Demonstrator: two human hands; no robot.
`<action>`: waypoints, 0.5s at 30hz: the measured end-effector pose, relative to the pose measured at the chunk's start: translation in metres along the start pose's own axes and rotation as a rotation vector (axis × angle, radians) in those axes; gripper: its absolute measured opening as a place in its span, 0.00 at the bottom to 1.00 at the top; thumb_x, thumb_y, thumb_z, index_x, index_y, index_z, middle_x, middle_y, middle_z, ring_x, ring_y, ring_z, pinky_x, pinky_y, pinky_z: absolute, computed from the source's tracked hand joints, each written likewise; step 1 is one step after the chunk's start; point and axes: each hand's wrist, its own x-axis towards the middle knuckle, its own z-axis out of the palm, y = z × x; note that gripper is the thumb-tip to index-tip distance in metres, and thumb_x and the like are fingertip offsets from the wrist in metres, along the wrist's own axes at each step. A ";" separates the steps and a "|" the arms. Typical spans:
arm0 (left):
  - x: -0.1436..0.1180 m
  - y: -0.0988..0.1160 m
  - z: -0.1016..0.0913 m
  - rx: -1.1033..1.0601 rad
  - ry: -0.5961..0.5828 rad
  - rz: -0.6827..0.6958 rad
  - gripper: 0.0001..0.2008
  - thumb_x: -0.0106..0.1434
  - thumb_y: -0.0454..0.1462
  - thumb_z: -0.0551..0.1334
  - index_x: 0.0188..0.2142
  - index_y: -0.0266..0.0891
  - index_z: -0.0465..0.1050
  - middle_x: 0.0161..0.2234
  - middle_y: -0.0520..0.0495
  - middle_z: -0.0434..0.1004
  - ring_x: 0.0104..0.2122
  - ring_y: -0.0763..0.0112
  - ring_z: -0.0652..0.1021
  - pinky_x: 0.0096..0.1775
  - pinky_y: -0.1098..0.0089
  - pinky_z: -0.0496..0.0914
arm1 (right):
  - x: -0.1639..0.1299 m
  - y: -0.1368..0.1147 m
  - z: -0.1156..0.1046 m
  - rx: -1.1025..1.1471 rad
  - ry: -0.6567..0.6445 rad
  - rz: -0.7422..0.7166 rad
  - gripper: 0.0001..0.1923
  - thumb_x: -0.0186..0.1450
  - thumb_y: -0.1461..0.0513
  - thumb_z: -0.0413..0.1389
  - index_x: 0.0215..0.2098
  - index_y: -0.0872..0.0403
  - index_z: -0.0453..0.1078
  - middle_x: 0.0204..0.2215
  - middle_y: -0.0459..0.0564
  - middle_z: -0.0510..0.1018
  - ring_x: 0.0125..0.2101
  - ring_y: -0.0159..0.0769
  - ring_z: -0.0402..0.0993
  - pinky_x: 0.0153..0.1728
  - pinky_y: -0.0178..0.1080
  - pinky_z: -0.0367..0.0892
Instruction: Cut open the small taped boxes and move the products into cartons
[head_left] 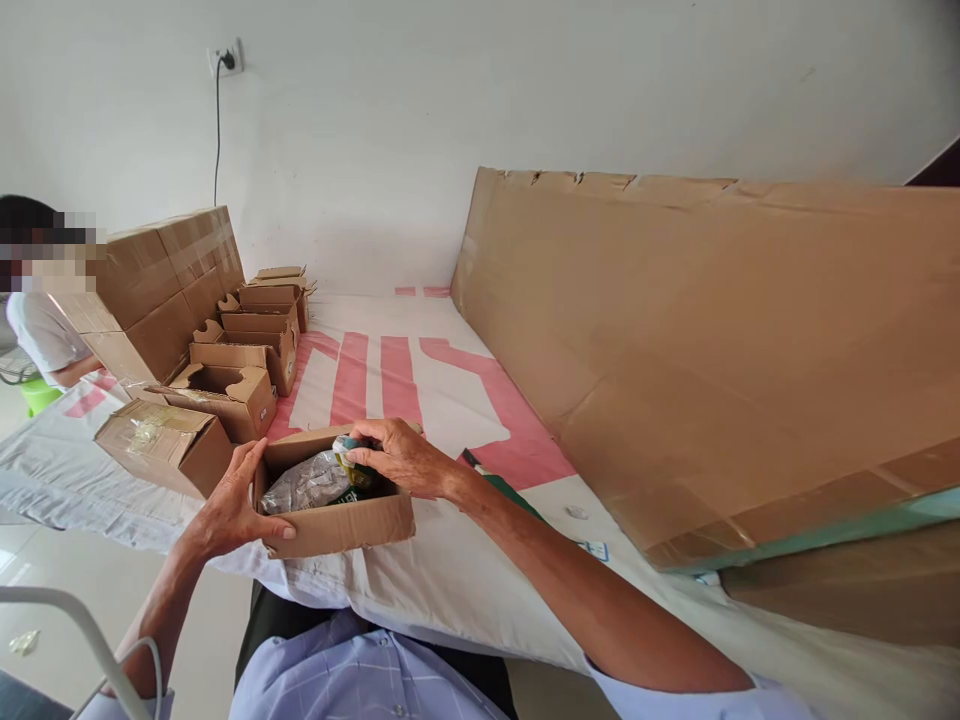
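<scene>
An open small cardboard box (341,525) sits at the near edge of the covered table. My left hand (234,505) grips its left wall, thumb along the front. Inside lies a silvery plastic packet (304,482). My right hand (401,455) reaches over the box's right side, and its fingers pinch a small green and white item (349,447) just above the packet.
A taped closed box (161,440) lies left of my box. Behind it stand several open small boxes (240,385) and a stack of big cartons (161,285). A large cardboard sheet (712,350) leans across the right. A person sits at far left (45,330).
</scene>
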 end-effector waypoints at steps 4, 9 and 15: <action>0.000 0.001 0.000 -0.005 -0.003 -0.006 0.64 0.50 0.58 0.80 0.78 0.44 0.53 0.72 0.33 0.57 0.72 0.36 0.64 0.71 0.38 0.62 | -0.002 -0.005 -0.011 -0.221 -0.116 0.093 0.06 0.61 0.59 0.64 0.36 0.51 0.74 0.31 0.43 0.76 0.33 0.36 0.68 0.35 0.37 0.58; 0.001 0.001 -0.001 -0.004 0.000 -0.012 0.65 0.48 0.58 0.80 0.78 0.44 0.54 0.73 0.33 0.57 0.72 0.35 0.64 0.71 0.37 0.62 | 0.000 -0.008 -0.014 -0.309 -0.230 0.128 0.04 0.63 0.63 0.63 0.37 0.52 0.75 0.31 0.45 0.76 0.32 0.36 0.68 0.36 0.37 0.57; 0.001 -0.002 0.000 -0.010 0.007 0.001 0.65 0.48 0.57 0.81 0.78 0.45 0.55 0.73 0.32 0.57 0.72 0.33 0.64 0.71 0.36 0.62 | 0.001 -0.003 -0.013 -0.245 -0.191 0.061 0.04 0.63 0.62 0.62 0.31 0.52 0.72 0.26 0.41 0.71 0.30 0.34 0.65 0.36 0.38 0.55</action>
